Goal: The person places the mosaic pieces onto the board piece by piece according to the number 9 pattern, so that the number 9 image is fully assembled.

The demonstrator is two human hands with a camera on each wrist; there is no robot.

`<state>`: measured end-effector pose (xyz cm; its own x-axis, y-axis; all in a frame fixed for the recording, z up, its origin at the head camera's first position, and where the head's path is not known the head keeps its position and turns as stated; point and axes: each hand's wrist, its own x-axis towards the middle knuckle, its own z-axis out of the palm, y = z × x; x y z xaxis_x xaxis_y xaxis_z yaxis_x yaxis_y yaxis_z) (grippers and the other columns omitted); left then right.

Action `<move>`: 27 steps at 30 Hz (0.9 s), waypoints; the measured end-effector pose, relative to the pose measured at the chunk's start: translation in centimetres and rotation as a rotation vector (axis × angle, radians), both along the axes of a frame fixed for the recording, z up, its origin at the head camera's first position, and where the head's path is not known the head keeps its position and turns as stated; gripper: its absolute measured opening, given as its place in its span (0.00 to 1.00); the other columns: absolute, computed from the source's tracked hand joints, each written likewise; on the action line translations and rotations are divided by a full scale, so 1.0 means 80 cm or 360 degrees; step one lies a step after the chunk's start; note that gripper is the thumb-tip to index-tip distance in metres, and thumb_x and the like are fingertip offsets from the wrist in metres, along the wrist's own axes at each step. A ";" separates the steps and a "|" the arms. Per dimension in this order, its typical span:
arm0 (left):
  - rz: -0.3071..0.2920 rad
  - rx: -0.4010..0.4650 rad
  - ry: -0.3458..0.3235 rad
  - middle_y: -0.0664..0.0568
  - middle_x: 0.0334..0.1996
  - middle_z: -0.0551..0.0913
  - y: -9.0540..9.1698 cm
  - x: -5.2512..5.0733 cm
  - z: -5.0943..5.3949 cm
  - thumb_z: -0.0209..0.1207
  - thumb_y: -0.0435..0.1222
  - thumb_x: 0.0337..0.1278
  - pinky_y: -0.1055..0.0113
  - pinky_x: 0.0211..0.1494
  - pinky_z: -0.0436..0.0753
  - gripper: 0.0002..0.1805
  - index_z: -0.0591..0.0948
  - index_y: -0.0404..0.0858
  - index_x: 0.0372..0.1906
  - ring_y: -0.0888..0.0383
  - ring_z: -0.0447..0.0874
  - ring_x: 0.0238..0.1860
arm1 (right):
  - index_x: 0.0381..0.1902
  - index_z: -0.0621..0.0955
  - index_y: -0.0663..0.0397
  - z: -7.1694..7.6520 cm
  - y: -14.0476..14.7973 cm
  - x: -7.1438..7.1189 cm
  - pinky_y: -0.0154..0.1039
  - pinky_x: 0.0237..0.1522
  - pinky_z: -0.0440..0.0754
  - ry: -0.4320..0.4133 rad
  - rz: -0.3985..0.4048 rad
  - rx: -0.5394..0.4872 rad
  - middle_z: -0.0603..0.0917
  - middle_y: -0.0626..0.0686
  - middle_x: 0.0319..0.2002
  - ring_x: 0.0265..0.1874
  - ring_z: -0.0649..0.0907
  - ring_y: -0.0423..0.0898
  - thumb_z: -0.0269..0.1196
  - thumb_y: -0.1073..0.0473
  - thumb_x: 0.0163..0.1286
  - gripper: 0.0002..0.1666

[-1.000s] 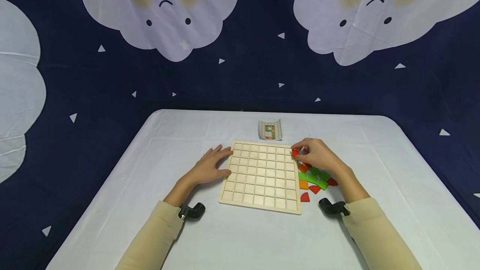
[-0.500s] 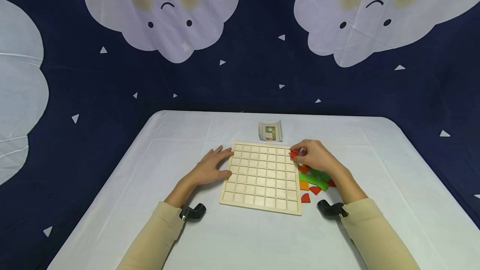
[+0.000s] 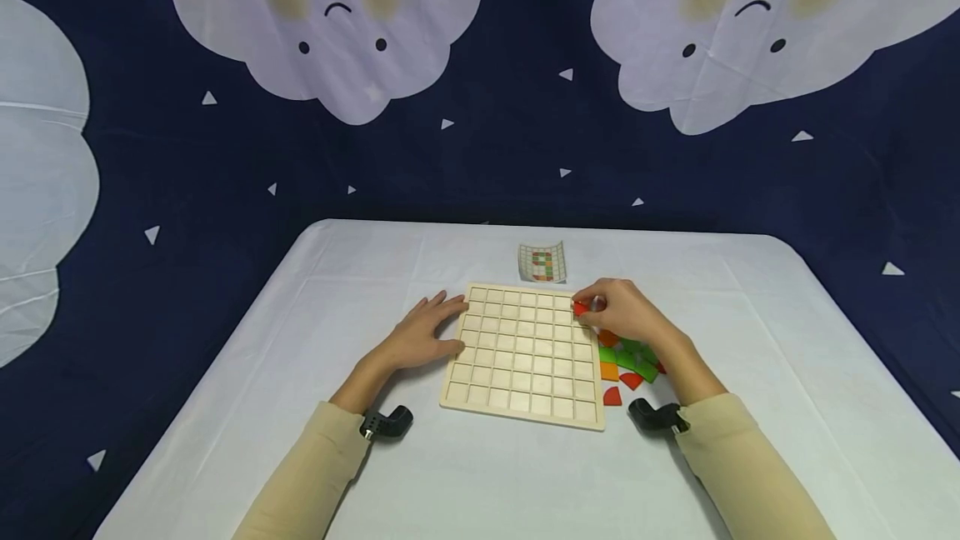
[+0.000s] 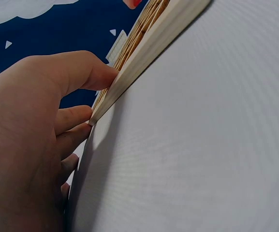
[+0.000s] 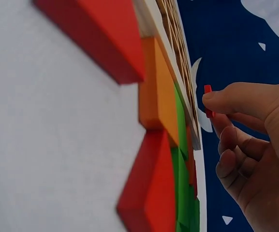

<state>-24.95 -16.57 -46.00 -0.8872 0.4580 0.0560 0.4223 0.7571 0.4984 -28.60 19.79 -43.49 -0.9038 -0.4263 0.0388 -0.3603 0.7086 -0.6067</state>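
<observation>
A pale wooden grid board (image 3: 517, 357) with rows of square cells lies on the table. My left hand (image 3: 416, 336) touches its left edge with thumb and fingertips, fingers fairly straight; the left wrist view shows the thumb and fingers of that hand (image 4: 37, 106) against the rim. Between thumb and fingers, my right hand (image 3: 626, 311) pinches a small red tile (image 3: 580, 308) over the board's upper right corner. In the right wrist view the red tile (image 5: 208, 101) is seen edge-on, raised above the board, in the right hand (image 5: 255, 140).
Right of the board lie loose tiles: several green tiles (image 3: 624, 358), an orange square (image 3: 609, 371), a red quarter-round tile (image 3: 612, 397) and other red pieces. A curled card with a printed coloured grid pattern (image 3: 542, 263) lies behind the board. A dark cloth with clouds hangs behind the table.
My right hand has moved slightly left with the red tile, from the board's right edge to over its upper right cells. The left hand stays at the board's left edge.
</observation>
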 end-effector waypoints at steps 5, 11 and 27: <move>-0.0003 0.0004 -0.0002 0.53 0.71 0.62 0.000 0.000 0.002 0.61 0.49 0.51 0.56 0.75 0.40 0.38 0.68 0.44 0.69 0.52 0.44 0.74 | 0.49 0.85 0.58 -0.001 -0.004 -0.001 0.38 0.18 0.73 0.0013 0.0017 -0.0012 0.79 0.50 0.32 0.22 0.74 0.47 0.70 0.57 0.57 0.21; -0.0010 0.0001 -0.0003 0.53 0.72 0.61 -0.001 -0.001 -0.001 0.61 0.50 0.51 0.56 0.75 0.40 0.38 0.68 0.44 0.69 0.52 0.44 0.74 | 0.49 0.85 0.59 -0.003 -0.010 -0.003 0.39 0.21 0.73 0.0032 0.0046 0.0009 0.80 0.49 0.33 0.23 0.74 0.46 0.70 0.60 0.57 0.20; 0.0004 0.0009 -0.0003 0.54 0.72 0.61 -0.001 -0.002 -0.003 0.61 0.49 0.51 0.57 0.75 0.40 0.38 0.69 0.45 0.69 0.53 0.44 0.74 | 0.50 0.84 0.58 0.004 -0.028 -0.002 0.39 0.23 0.75 0.0035 0.0049 0.0047 0.80 0.50 0.35 0.24 0.75 0.45 0.69 0.59 0.58 0.20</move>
<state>-25.07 -16.64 -46.27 -0.8885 0.4554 0.0568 0.4194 0.7555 0.5034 -28.74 17.54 -43.17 -0.8892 -0.4553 0.0453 -0.3953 0.7146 -0.5772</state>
